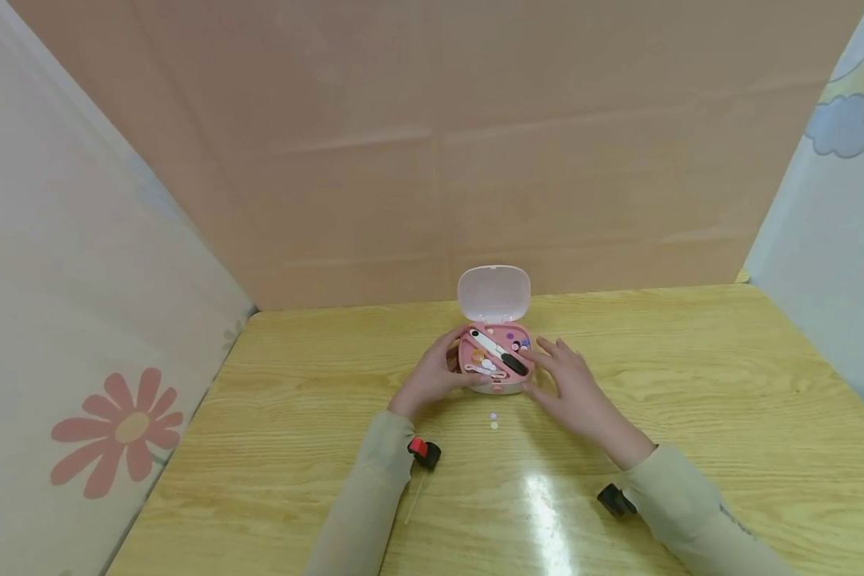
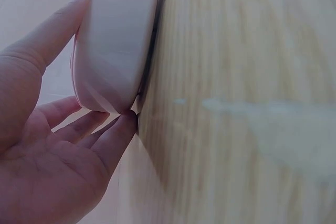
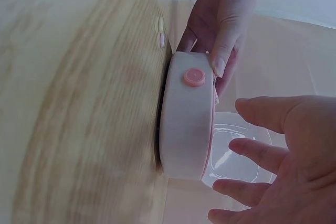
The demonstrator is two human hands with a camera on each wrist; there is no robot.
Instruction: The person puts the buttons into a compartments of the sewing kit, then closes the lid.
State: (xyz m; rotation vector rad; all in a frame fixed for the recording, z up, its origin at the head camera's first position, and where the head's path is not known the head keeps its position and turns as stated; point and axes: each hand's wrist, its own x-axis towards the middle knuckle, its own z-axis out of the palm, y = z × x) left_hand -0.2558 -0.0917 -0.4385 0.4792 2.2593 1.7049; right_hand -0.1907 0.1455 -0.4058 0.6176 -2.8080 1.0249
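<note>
A small sewing box (image 1: 500,386), white with a pink inner tray, stands on the table with its clear lid (image 1: 494,294) raised at the back. Across the tray lies a white tool with a black end (image 1: 500,352); small coloured buttons (image 1: 511,337) and white bits lie around it. My left hand (image 1: 435,376) holds the box's left side, its thumb on the front rim and its fingers around the side. Beside the right edge, my right hand (image 1: 569,388) is spread, fingers apart and holding nothing. The pink front catch (image 3: 194,77) shows in the right wrist view.
Two small buttons (image 1: 494,421), one pale purple and one pale yellow, lie on the wooden table (image 1: 295,448) in front of the box. Behind the table hangs a tan cloth (image 1: 432,176). Patterned pale cloths flank both sides.
</note>
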